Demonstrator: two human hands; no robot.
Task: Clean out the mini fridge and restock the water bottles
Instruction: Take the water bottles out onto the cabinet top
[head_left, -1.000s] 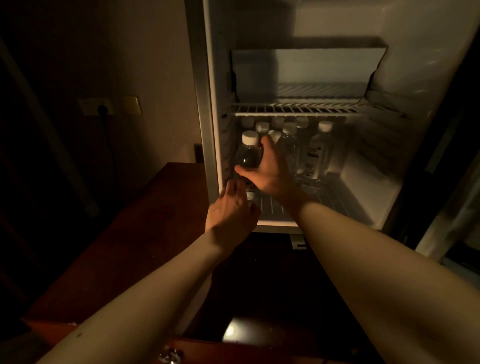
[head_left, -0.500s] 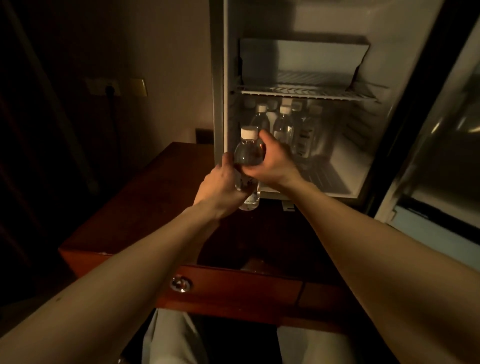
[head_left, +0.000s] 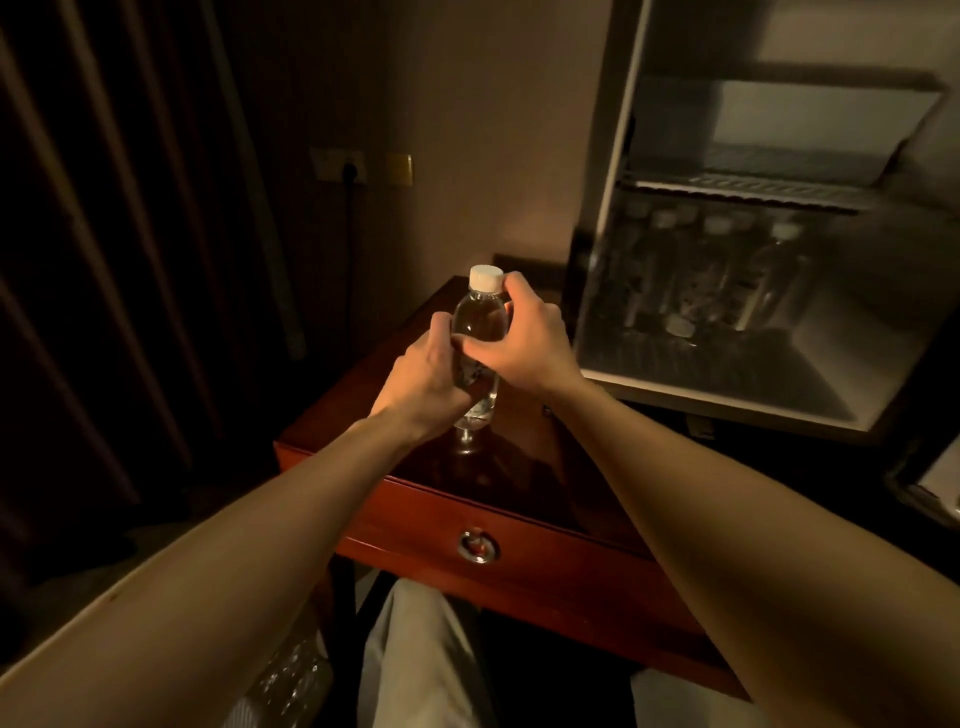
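A clear water bottle (head_left: 480, 312) with a white cap stands upright just over the dark wooden table (head_left: 519, 525). My left hand (head_left: 423, 376) wraps its lower body. My right hand (head_left: 524, 340) grips its upper body just under the neck. The open mini fridge (head_left: 602, 223) stands to the right on the table. Several more capped water bottles (head_left: 717, 270) stand blurred on its lower shelf, under a wire rack (head_left: 748, 187).
A drawer with a round metal pull (head_left: 477, 545) faces me below the tabletop. A wall socket with a plug (head_left: 340, 166) sits on the wall behind. Dark curtains (head_left: 104, 260) hang at the left. My light trousers (head_left: 421, 660) show below.
Both hands carried the bottle out of the fridge and leftward over the table. My left hand closed on it. The view pulled back and turned left.
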